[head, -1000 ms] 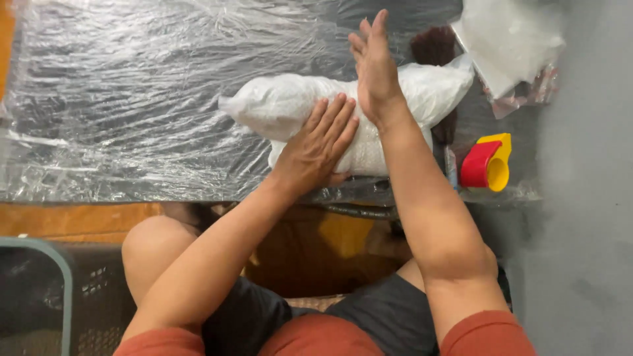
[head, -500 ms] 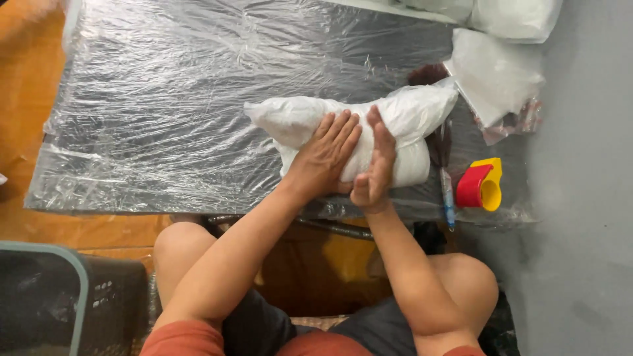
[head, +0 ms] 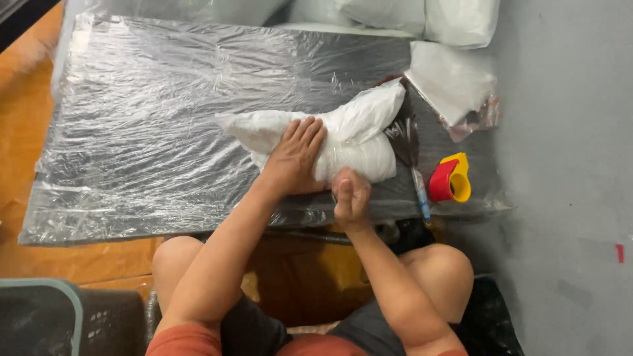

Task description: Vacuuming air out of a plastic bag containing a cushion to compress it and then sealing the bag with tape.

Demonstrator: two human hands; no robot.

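Right hand (head: 351, 196) has drawn back; white bundle (head: 330, 135) lies crosswise.

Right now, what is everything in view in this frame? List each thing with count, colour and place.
white stuffed bag: one, white, on the sheet near its front edge, under the hands
clear plastic sheet: one, transparent over a dark board, spread across the floor ahead
tape dispenser: one, red and yellow, right of the white stuffed bag
pen: one, blue, between the bag and the tape dispenser
flat plastic pouch: one, white and clear, at the sheet's right end
white sacks: at least two, white, along the top edge
dark crate: one, black with a pale rim, bottom left
wooden floor: orange-brown, left side
left hand: flat, pressing on the bag
right hand: closed, at the bag's near edge
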